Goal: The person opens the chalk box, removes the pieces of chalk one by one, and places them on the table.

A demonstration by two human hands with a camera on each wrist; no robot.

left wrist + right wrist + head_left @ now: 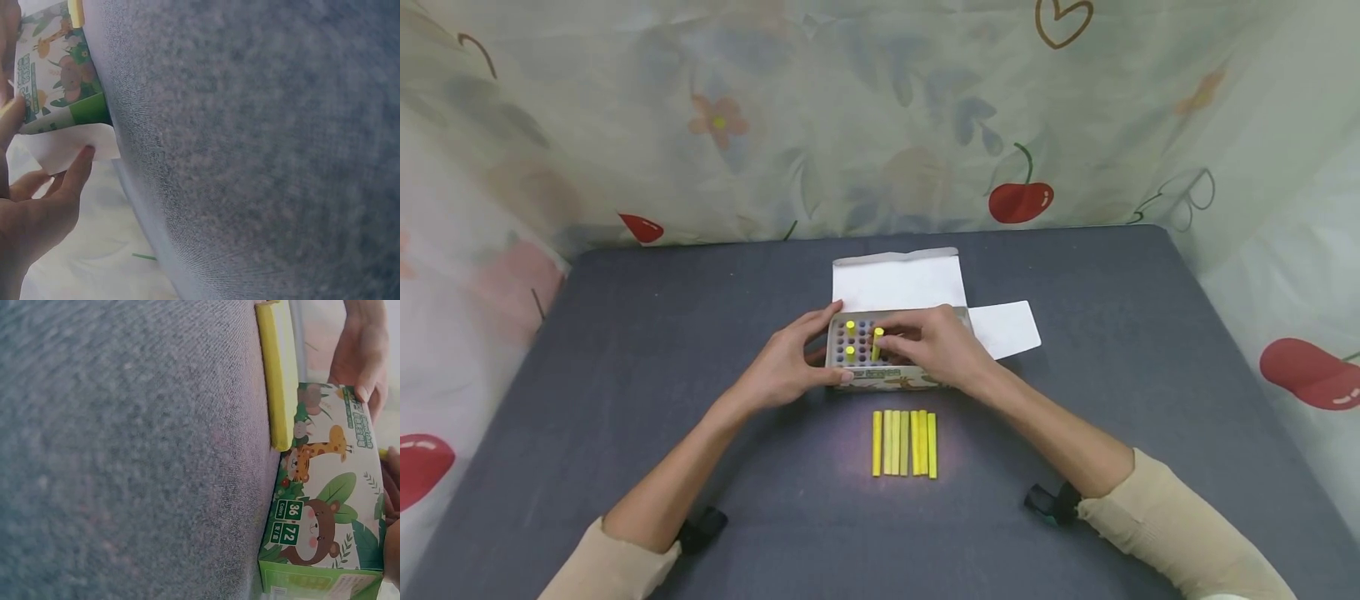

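Observation:
A printed cardboard box [895, 379] stands on the table, its top open over a tray of round holes. My left hand [784, 363] grips the box's left end, thumb near the front corner and index finger towards the back. In the left wrist view its fingers touch a white flap [65, 145] at that end. My right hand [943, 346] reaches over the box and pinches a yellow crayon-like stick [877, 345], which stands slightly tilted over the holes. Two yellow sticks [850, 327] stand up from holes left of it. The right hand hides the tray's right part.
Several yellow sticks [904, 443] lie in a row in front of the box. The white lid [898, 283] is folded back behind it, and a side flap [1006, 328] sticks out on the right. Patterned curtains [865, 125] hang behind the dark table [625, 375].

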